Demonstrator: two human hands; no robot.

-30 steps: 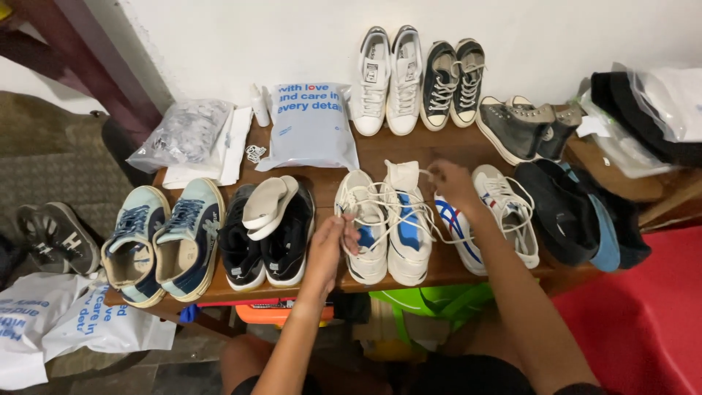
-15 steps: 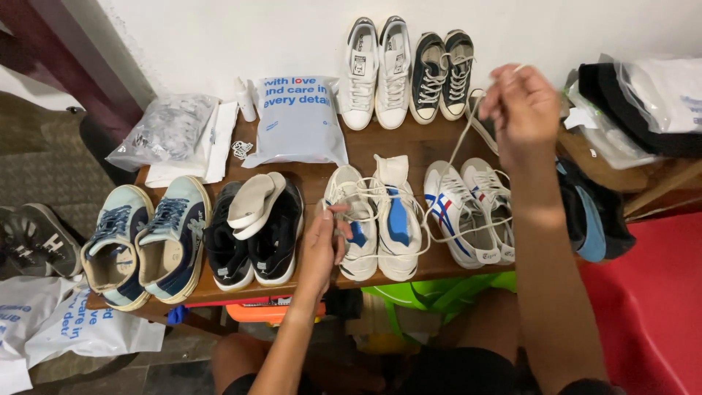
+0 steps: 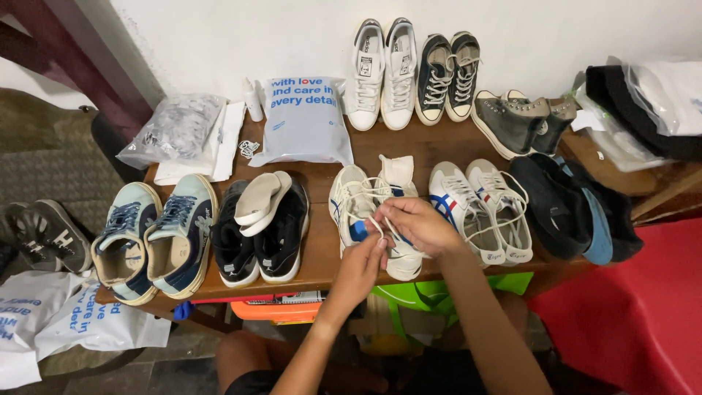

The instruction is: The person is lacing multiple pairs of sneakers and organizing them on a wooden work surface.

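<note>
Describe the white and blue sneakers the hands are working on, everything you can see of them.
The white and blue sneakers stand side by side, toes toward the person, near the front edge of the wooden table, between black shoes and a white pair with red and blue stripes. Uppers look white with blue panels and insoles; one tongue stands raised. White laces lie loose across them. The left hand and right hand meet over the right-side shoe, pinching lace.

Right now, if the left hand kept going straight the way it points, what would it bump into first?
The left hand points up and slightly right, at the right hand pinching the white shoelace. It would probably meet that hand's fingers first, then the white sneaker with a blue stripe beneath, though depth is hard to judge.
</note>
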